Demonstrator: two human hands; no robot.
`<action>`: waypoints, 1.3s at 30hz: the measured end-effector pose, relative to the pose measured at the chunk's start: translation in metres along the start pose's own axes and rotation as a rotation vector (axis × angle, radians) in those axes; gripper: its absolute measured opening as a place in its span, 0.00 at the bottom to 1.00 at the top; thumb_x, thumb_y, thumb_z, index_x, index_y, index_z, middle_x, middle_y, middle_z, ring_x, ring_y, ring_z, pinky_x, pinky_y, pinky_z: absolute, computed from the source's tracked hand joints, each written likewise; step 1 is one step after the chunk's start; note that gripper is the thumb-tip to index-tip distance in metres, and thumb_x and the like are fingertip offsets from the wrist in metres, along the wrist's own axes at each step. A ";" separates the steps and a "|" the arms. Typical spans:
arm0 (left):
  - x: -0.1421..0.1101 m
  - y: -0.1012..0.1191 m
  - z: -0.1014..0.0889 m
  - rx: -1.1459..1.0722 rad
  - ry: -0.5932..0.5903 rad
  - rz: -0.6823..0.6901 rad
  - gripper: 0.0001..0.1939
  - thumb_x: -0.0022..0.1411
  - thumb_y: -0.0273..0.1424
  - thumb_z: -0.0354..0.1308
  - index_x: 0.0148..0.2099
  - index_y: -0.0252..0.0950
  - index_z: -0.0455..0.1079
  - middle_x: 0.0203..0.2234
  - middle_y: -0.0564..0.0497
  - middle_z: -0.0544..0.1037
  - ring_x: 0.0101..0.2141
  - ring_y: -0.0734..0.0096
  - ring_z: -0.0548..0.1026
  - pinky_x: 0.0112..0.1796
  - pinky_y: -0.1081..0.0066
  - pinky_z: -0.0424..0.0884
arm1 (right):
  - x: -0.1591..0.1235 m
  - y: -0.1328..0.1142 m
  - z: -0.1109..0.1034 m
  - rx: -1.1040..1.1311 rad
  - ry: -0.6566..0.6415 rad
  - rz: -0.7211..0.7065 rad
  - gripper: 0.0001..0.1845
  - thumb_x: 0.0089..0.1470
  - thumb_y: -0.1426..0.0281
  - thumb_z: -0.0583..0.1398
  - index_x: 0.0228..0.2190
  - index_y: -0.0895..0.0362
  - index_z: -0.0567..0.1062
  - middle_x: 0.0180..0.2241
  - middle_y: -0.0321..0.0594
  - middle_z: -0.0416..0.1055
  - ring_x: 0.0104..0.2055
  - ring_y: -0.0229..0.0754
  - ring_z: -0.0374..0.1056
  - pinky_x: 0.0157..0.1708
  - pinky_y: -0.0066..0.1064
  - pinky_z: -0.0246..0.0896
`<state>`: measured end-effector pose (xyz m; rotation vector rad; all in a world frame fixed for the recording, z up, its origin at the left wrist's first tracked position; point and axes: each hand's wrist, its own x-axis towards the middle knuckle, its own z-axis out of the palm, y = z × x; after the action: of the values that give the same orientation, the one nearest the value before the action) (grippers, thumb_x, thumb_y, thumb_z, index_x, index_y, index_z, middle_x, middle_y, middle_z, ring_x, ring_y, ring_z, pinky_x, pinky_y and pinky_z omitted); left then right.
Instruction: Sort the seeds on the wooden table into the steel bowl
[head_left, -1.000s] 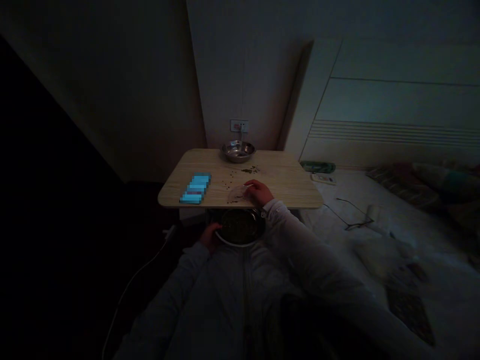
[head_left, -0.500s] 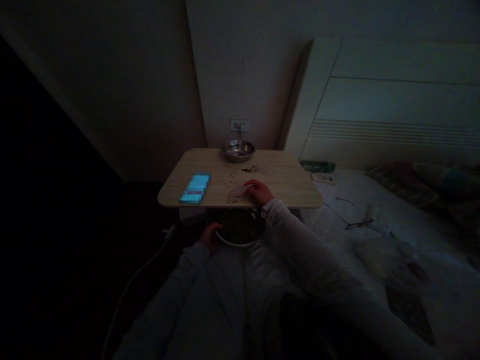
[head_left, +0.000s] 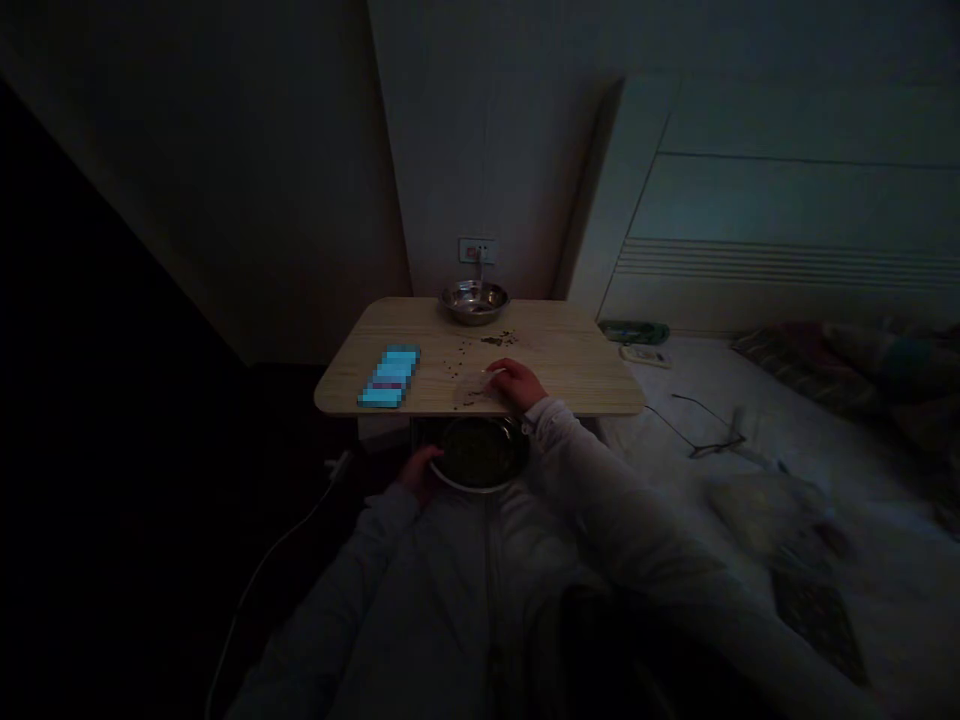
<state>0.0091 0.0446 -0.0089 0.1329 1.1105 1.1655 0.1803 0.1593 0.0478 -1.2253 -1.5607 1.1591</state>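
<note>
The room is very dark. My left hand (head_left: 419, 472) grips the left rim of a metal bowl (head_left: 480, 455) filled with dark bits, held just below the near edge of a small wooden table (head_left: 577, 360). My right hand (head_left: 516, 383) rests on the tabletop with its fingers curled, beside a small pale heap of scraps (head_left: 472, 390). What the fingers hold, if anything, is too dim to make out. Dark crumbs are scattered across the wood towards the far side.
An empty steel bowl (head_left: 474, 299) stands at the table's far edge under a wall socket (head_left: 478, 250). A glowing blue phone (head_left: 390, 376) lies on the table's left. A bed (head_left: 750, 470) with a cable and clutter lies to the right. A white cord (head_left: 277, 550) trails at left.
Almost nothing has moved. My right hand has shifted slightly over the pale heap, and the view has drifted a little.
</note>
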 end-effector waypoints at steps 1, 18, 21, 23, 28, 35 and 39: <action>-0.001 0.000 0.000 0.000 0.000 -0.001 0.12 0.46 0.17 0.52 0.31 0.34 0.72 0.19 0.49 0.79 0.32 0.59 0.81 0.37 0.64 0.76 | 0.000 0.000 0.000 0.006 -0.001 0.004 0.12 0.37 0.75 0.56 0.29 0.56 0.73 0.18 0.29 0.70 0.22 0.34 0.60 0.25 0.26 0.53; -0.004 0.002 0.002 0.027 0.026 -0.002 0.12 0.48 0.17 0.52 0.32 0.34 0.73 0.17 0.50 0.78 0.29 0.60 0.81 0.34 0.64 0.76 | -0.002 0.000 0.000 0.035 -0.029 0.016 0.11 0.36 0.74 0.55 0.27 0.56 0.73 0.17 0.29 0.71 0.21 0.33 0.60 0.23 0.25 0.53; -0.004 0.002 0.001 0.017 0.022 0.013 0.12 0.47 0.16 0.52 0.30 0.35 0.73 0.17 0.51 0.78 0.27 0.62 0.80 0.32 0.67 0.76 | -0.001 0.002 0.000 0.030 -0.025 0.004 0.11 0.36 0.73 0.55 0.26 0.56 0.73 0.17 0.28 0.69 0.20 0.33 0.58 0.23 0.25 0.52; -0.004 0.002 0.001 0.018 0.008 0.004 0.12 0.47 0.16 0.53 0.30 0.35 0.73 0.17 0.51 0.78 0.28 0.61 0.80 0.32 0.66 0.76 | 0.001 0.004 -0.001 0.013 -0.024 0.002 0.10 0.35 0.73 0.56 0.26 0.55 0.73 0.17 0.28 0.68 0.21 0.33 0.58 0.23 0.25 0.52; -0.009 0.003 0.005 0.033 0.000 -0.009 0.11 0.50 0.18 0.51 0.30 0.34 0.72 0.17 0.50 0.78 0.30 0.60 0.81 0.33 0.64 0.76 | 0.005 0.009 -0.002 0.006 -0.001 -0.007 0.11 0.35 0.72 0.55 0.26 0.56 0.73 0.16 0.28 0.65 0.22 0.35 0.59 0.24 0.26 0.53; -0.009 0.003 0.007 0.024 0.021 0.010 0.11 0.48 0.17 0.51 0.30 0.33 0.72 0.18 0.49 0.79 0.30 0.60 0.81 0.34 0.65 0.77 | 0.001 0.005 -0.001 0.039 0.016 -0.041 0.10 0.38 0.72 0.55 0.28 0.55 0.70 0.18 0.29 0.69 0.22 0.35 0.60 0.27 0.26 0.56; -0.006 0.002 0.004 0.024 0.000 0.000 0.12 0.47 0.18 0.52 0.32 0.34 0.73 0.19 0.49 0.80 0.31 0.59 0.81 0.34 0.64 0.77 | -0.003 -0.001 0.000 -0.011 0.029 -0.021 0.11 0.37 0.72 0.55 0.29 0.55 0.71 0.19 0.29 0.70 0.22 0.35 0.60 0.26 0.26 0.55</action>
<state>0.0109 0.0423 -0.0016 0.1516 1.1248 1.1521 0.1812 0.1559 0.0485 -1.2250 -1.5568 1.1164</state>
